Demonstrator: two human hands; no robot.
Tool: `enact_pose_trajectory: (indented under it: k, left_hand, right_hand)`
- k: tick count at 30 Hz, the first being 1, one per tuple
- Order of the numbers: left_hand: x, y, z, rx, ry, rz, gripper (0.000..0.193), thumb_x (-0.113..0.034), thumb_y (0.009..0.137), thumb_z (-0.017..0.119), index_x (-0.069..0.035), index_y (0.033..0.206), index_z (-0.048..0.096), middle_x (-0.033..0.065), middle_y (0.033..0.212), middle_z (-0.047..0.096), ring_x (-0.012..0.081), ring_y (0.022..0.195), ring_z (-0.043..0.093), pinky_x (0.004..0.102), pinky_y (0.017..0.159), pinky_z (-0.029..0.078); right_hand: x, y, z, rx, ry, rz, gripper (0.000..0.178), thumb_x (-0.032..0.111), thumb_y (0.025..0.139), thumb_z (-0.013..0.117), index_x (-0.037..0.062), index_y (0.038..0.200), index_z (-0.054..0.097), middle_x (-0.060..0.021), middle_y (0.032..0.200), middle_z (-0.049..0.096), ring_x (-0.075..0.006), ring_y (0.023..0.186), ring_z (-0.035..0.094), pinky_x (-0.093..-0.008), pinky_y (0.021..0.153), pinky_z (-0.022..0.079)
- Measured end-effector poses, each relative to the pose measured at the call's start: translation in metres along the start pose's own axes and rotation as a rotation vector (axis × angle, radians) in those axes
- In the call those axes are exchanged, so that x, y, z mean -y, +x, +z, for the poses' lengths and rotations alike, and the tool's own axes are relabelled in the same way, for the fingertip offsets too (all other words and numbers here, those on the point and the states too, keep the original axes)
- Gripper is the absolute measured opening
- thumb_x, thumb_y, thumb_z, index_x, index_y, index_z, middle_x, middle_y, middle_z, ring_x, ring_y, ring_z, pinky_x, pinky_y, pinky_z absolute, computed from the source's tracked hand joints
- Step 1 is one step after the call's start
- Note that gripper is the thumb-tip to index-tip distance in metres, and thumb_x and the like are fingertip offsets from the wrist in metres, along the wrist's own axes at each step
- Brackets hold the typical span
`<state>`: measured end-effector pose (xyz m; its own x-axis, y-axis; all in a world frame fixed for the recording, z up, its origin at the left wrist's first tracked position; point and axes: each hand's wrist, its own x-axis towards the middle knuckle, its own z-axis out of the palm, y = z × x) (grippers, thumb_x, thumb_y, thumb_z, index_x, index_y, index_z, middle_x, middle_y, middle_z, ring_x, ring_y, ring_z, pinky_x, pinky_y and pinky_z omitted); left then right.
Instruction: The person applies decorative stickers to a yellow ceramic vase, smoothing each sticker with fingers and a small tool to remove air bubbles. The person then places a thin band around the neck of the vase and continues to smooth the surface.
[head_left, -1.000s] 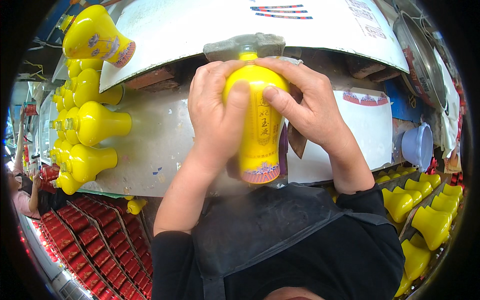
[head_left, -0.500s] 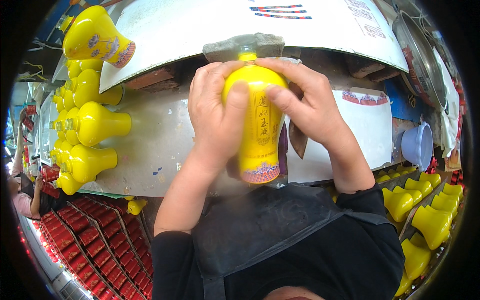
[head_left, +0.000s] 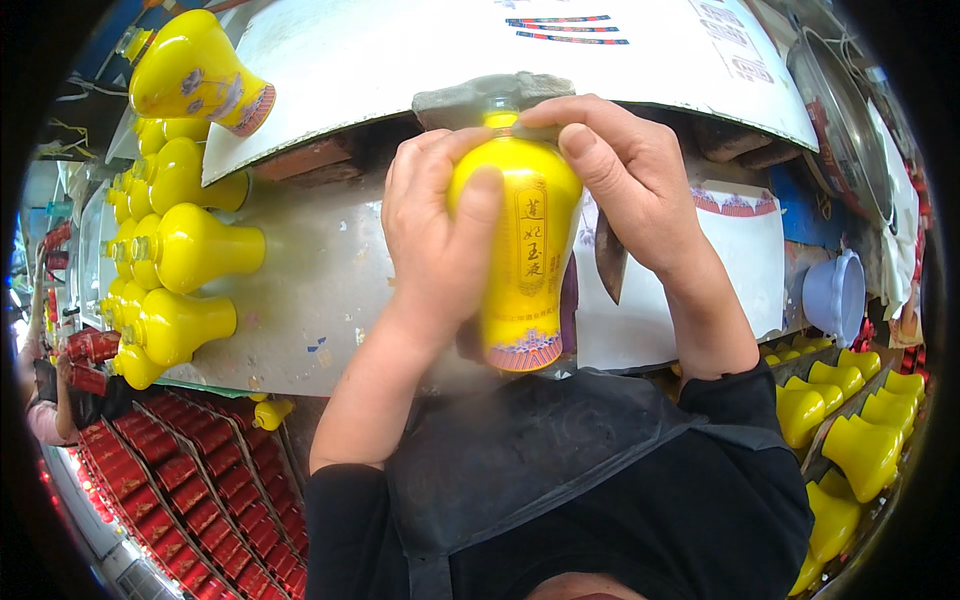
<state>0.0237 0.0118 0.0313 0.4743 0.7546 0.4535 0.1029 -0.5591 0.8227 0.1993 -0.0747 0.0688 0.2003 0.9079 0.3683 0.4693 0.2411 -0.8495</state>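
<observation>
A glossy yellow bottle lies on the worktable with its neck pointing away from me and a patterned band round its base. My left hand curves round its left shoulder, thumb on top and forefinger by the neck. My right hand is bent over the right shoulder, its forefinger touching the narrow band at the neck, its thumb lifted off. From beneath that hand sticks a dark brown, pointed blade-like tool; its other end is hidden. Under the neck is a grey cloth pad.
Several yellow bottles lie along the table's left side. A white board with narrow strips spans the back. White sheets, a pale purple bucket and racked yellow bottles are at right. Red boxes and another person are at left.
My right thumb has come up off the bottle, and the right hand has shifted slightly outward. The pointed tool has moved along with it. My left hand keeps its hold.
</observation>
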Motion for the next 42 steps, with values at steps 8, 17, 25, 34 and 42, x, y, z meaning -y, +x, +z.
enact_pose_trajectory:
  k: [8,17,25,34,42]
  left_hand:
    - [0.001,-0.002,0.000,0.025,-0.077,-0.019,0.038,-0.034,0.100,0.058,-0.003,0.119,0.067,0.0156,0.117,0.061,0.0301,0.110,0.059,0.0407,0.100,0.046]
    - [-0.005,-0.007,0.003,0.070,-0.677,-0.423,0.053,-0.025,0.101,0.055,-0.003,0.146,0.040,0.0138,0.131,0.053,0.0208,0.121,0.053,0.0359,0.108,0.044]
    - [-0.005,-0.001,-0.006,0.144,-0.672,-0.455,0.055,-0.023,0.099,0.057,-0.003,0.147,0.039,0.0173,0.138,0.052,0.0225,0.126,0.053,0.0367,0.110,0.043]
    - [-0.016,-0.011,-0.012,0.156,-0.750,-0.451,0.069,-0.023,0.091,0.064,-0.005,0.150,0.035,0.0193,0.145,0.050,0.0259,0.133,0.051,0.0395,0.114,0.042]
    - [-0.045,-0.026,-0.030,0.189,-0.843,-0.308,0.078,-0.023,0.086,0.069,-0.006,0.153,0.034,0.0174,0.149,0.048,0.0267,0.135,0.050,0.0408,0.116,0.040]
  right_hand:
    - [0.002,-0.004,-0.002,-0.081,0.080,0.159,0.037,0.030,0.104,0.057,-0.0036,0.112,0.070,-0.0130,0.099,0.073,-0.0174,0.093,0.068,-0.0306,0.084,0.053]
    - [0.009,0.017,-0.004,0.132,-0.107,-0.072,0.044,0.039,0.108,0.051,0.0020,0.124,0.068,-0.0100,0.104,0.070,-0.0187,0.094,0.066,-0.0293,0.085,0.053]
    - [0.000,0.005,-0.007,0.002,0.008,0.071,0.043,0.040,0.108,0.051,0.0053,0.124,0.071,-0.0024,0.079,0.063,-0.0094,0.069,0.057,-0.0242,0.068,0.046]
    - [0.010,-0.026,-0.005,-0.078,0.180,0.217,0.031,0.027,0.104,0.060,0.0004,0.117,0.071,-0.0095,0.108,0.072,-0.0175,0.103,0.067,-0.0306,0.090,0.053]
    - [0.041,-0.051,-0.006,-0.055,0.161,0.331,0.046,0.029,0.090,0.073,0.0021,0.125,0.064,-0.0102,0.117,0.068,-0.0047,0.070,0.059,-0.0211,0.060,0.046]
